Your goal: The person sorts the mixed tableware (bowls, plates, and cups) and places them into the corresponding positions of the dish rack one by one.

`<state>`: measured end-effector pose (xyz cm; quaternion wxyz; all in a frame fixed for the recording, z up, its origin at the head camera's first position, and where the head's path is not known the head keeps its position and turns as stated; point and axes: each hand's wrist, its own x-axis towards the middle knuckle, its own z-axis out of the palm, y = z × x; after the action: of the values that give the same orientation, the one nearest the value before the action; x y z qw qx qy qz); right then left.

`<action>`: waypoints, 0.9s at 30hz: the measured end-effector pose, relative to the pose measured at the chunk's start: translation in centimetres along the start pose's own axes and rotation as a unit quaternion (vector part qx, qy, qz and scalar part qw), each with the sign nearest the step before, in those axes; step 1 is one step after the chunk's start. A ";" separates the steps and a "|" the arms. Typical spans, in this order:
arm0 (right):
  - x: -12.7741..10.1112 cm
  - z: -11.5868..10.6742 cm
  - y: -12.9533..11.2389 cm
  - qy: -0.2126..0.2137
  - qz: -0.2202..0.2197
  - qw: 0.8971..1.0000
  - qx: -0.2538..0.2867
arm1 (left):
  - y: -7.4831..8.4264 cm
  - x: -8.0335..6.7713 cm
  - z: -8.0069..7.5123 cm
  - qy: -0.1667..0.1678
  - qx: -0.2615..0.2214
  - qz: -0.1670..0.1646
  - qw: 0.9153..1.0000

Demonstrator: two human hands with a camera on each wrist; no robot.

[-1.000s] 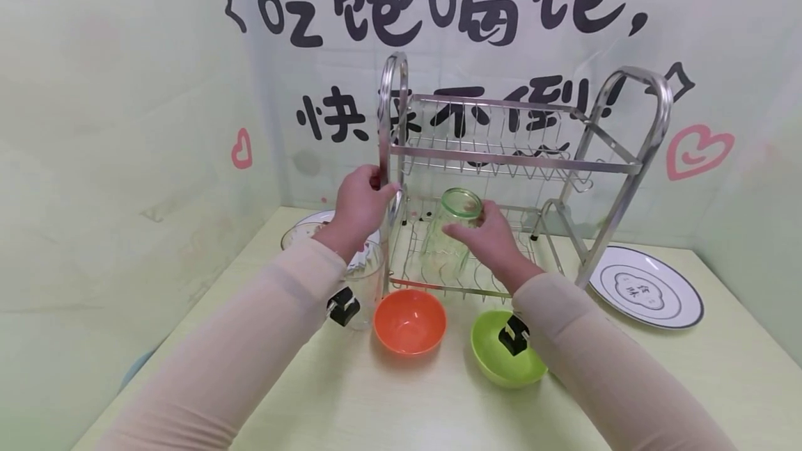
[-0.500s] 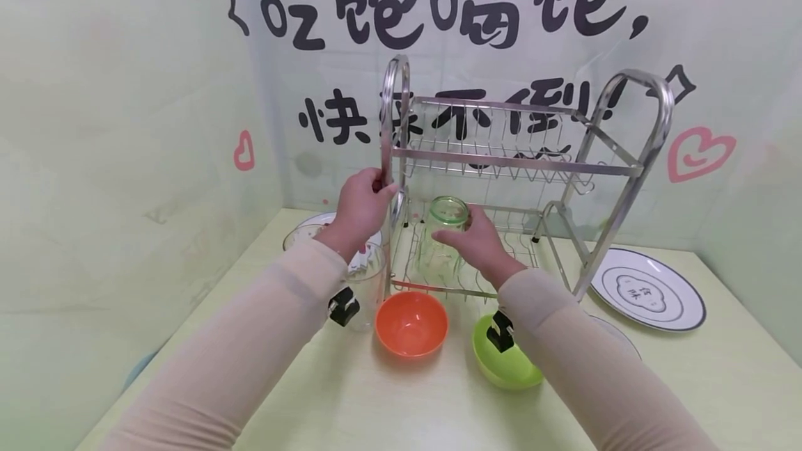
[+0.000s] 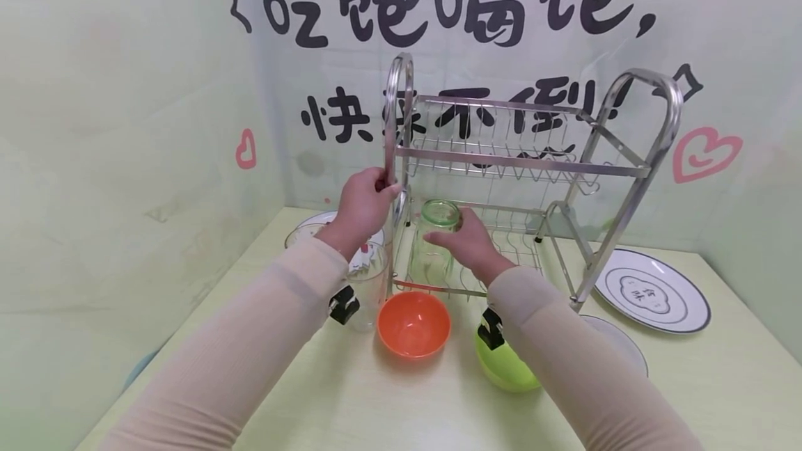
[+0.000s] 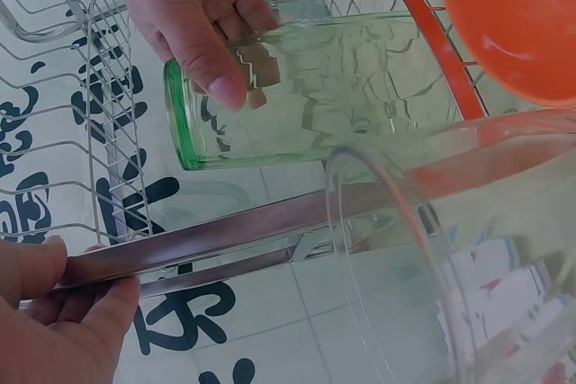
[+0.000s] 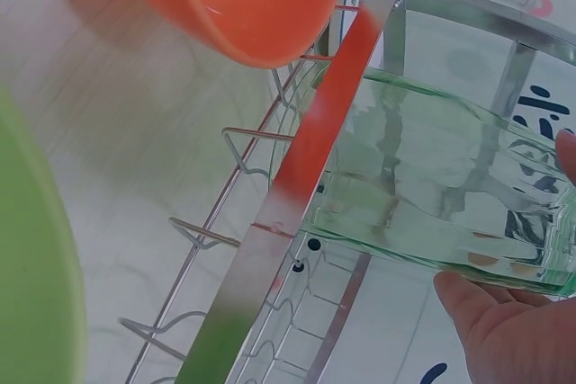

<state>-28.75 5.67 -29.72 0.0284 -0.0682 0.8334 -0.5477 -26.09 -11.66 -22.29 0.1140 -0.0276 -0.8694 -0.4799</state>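
My left hand (image 3: 365, 204) grips the left upright (image 3: 391, 110) of a two-tier metal dish rack (image 3: 520, 161), thumb in front and fingers behind. In my right hand (image 3: 471, 241) is a tall, pale green drinking glass (image 3: 432, 256), held near its upper end between thumb and fingers. The glass stands nearly upright in the rack's lower tier, near the left side, with its thick green end up. In the right wrist view, the lower end of the glass (image 5: 387, 177) is just behind the front rail (image 5: 310, 141). That rail partly hides it.
An orange bowl (image 3: 413, 326) and a lime-green bowl (image 3: 510, 367) sit before the rack; my right forearm partly covers the green one. Clear glass vessels, one a tall container (image 3: 366, 298), stand by my left wrist. White plates (image 3: 651, 291) lie right of the rack; another (image 3: 322, 218) is behind my left hand.
My right hand has moved the green glass left along the lower tier, and the glass has gone from leaning to nearly upright. My left hand keeps its grip on the rack.
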 end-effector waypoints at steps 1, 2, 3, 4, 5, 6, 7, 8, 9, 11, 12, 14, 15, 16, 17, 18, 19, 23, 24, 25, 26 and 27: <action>0.0 0.1 0.0 -0.001 0.000 1.000 -0.003 | 0.0 0.0 0.0 0.001 0.002 0.001 1.000; 0.1 0.1 0.1 -0.001 0.001 1.000 -0.004 | 0.0 0.0 0.1 0.001 0.003 0.003 1.000; 0.1 0.2 0.1 -0.001 0.002 1.000 -0.005 | 0.0 0.1 0.1 0.001 0.004 0.003 1.000; 0.2 0.2 0.2 -0.002 0.005 1.000 -0.007 | 0.0 0.1 0.1 0.001 0.004 0.004 1.000; 0.2 0.2 0.2 -0.002 0.006 1.000 -0.007 | 0.0 0.1 0.2 0.000 0.003 0.003 1.000; 0.3 0.3 0.2 -0.002 0.007 1.000 -0.008 | 0.0 0.1 0.2 0.000 0.002 0.003 1.000; 0.3 0.3 0.3 -0.001 0.008 1.000 -0.008 | -0.1 0.1 0.2 0.000 0.001 0.001 1.000; 0.4 0.3 0.3 -0.001 0.009 1.000 -0.007 | -0.1 0.1 0.2 -0.001 -0.001 0.000 1.000; 0.4 0.3 0.3 -0.001 0.009 1.000 -0.006 | -0.1 0.0 0.2 -0.002 -0.003 -0.001 1.000; 0.5 0.4 0.4 -0.001 0.008 1.000 -0.004 | -0.1 0.0 0.2 -0.002 -0.004 -0.002 1.000; 0.6 0.4 0.4 -0.001 0.006 1.000 -0.004 | -0.1 0.0 0.2 -0.001 -0.003 -0.001 1.000; 0.7 0.5 0.5 -0.001 0.003 1.000 -0.005 | -0.2 0.1 0.1 0.001 -0.001 0.002 1.000; 0.7 0.5 0.5 -0.001 0.002 1.000 -0.006 | -0.2 0.1 0.1 0.002 0.000 0.003 1.000; 0.8 0.6 0.5 -0.001 0.001 1.000 -0.007 | -0.2 0.1 0.1 0.004 0.000 0.005 1.000; 0.8 0.6 0.5 -0.001 0.000 1.000 -0.010 | -0.2 0.1 0.1 0.005 0.001 0.006 1.000; 0.8 0.6 0.5 -0.001 0.000 1.000 -0.012 | -0.2 0.1 0.1 0.005 0.001 0.007 1.000; 0.9 0.7 0.5 -0.002 -0.002 1.000 -0.015 | -0.2 0.1 0.1 0.005 0.001 0.006 1.000; 0.9 0.6 0.5 -0.004 0.001 1.000 -0.024 | -0.2 0.1 0.1 0.003 0.001 0.004 1.000; 0.9 0.6 0.5 -0.004 0.002 1.000 -0.025 | -0.1 0.1 0.1 0.003 0.000 0.003 1.000; 0.9 0.6 0.5 -0.003 0.003 1.000 -0.027 | -0.1 0.1 0.1 0.003 0.000 0.003 1.000; 0.9 0.6 0.5 -0.004 0.003 1.000 -0.029 | -0.1 0.0 0.1 0.003 0.000 0.003 1.000; 0.9 0.5 0.5 -0.004 0.001 1.000 -0.031 | -0.1 0.0 0.1 0.002 -0.002 0.003 1.000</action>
<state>-29.66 5.25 -30.41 0.0305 -0.0702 0.8501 -0.5210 -26.17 -11.64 -22.43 0.1173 -0.0291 -0.8681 -0.4815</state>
